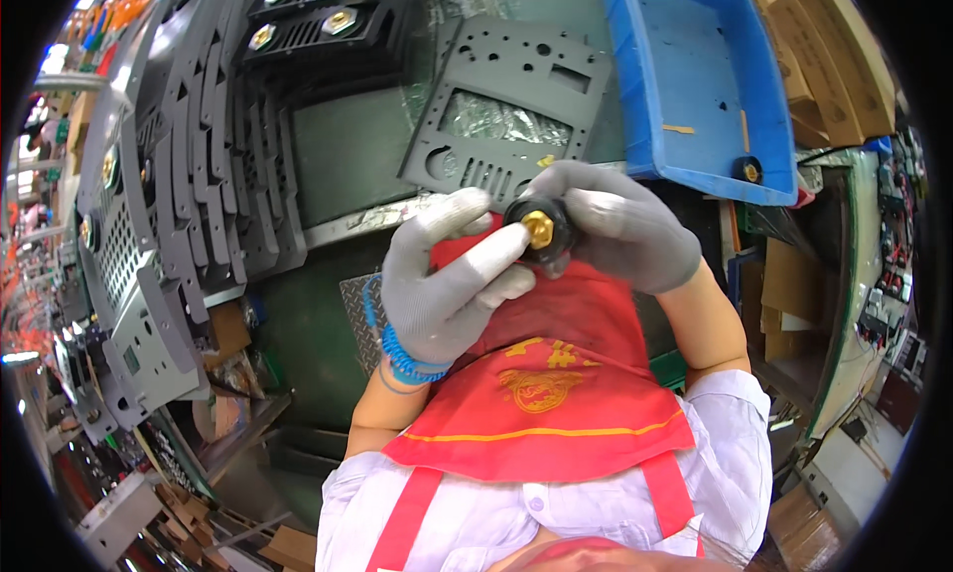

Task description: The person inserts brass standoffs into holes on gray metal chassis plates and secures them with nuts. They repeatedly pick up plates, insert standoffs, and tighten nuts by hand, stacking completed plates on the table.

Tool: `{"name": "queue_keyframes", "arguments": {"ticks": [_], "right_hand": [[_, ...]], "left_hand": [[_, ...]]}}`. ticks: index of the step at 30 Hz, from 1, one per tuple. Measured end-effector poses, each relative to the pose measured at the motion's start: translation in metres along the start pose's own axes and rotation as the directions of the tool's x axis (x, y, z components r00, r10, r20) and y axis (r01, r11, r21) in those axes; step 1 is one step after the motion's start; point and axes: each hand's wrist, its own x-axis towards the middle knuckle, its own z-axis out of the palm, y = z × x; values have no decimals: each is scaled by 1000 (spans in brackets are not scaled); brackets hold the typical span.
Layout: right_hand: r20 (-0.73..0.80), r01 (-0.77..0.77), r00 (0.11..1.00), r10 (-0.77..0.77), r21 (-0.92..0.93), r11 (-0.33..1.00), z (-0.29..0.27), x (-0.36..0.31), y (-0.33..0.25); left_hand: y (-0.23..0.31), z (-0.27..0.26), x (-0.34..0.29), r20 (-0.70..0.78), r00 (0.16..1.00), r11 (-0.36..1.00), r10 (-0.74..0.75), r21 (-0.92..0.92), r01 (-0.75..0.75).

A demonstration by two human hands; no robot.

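Black round fitting (564, 238) with brass nut (539, 230) — frame centre. Right hand (630, 226) closed on it; left hand (444, 279) half-curled, fingertip (513, 237) at nut, grip unclear. Likely stiff, dense, hardly fragile — best held by its sides.

Grey gloves (640, 236) cover the hands (437, 296), a red apron (615, 418) the pale shirt (730, 453).

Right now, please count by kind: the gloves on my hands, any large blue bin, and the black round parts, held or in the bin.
Grey gloves: 2
Large blue bin: 1
Black round parts: 2 (one held, one in the bin)
Total: 5
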Motion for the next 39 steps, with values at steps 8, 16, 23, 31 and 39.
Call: {"name": "queue_keyframes", "arguments": {"ticks": [8,16,23,31,39], "right_hand": [[-299,-46,953,-48,-297,954,45,-5,-5],[350,485,620,-702,-874,-7,41,5,25],[571,771,575,-586,-617,155,46,18,9],[281,483,731,-622,-857,182,19,12,-12],[9,255,596,-803,-950,179,7,26,-12]], "left_hand": [[-8,7,-4,36,980,974,198,105,-201],[-3,20,-22,87,837,397,-541,-850,345],[0,17,-24,447,734,230,-512,-752,618],[-24,15,-34,445,779,-259,-442,-895,364],[-37,8,-48,385,834,-296,-395,-913,281]]}}
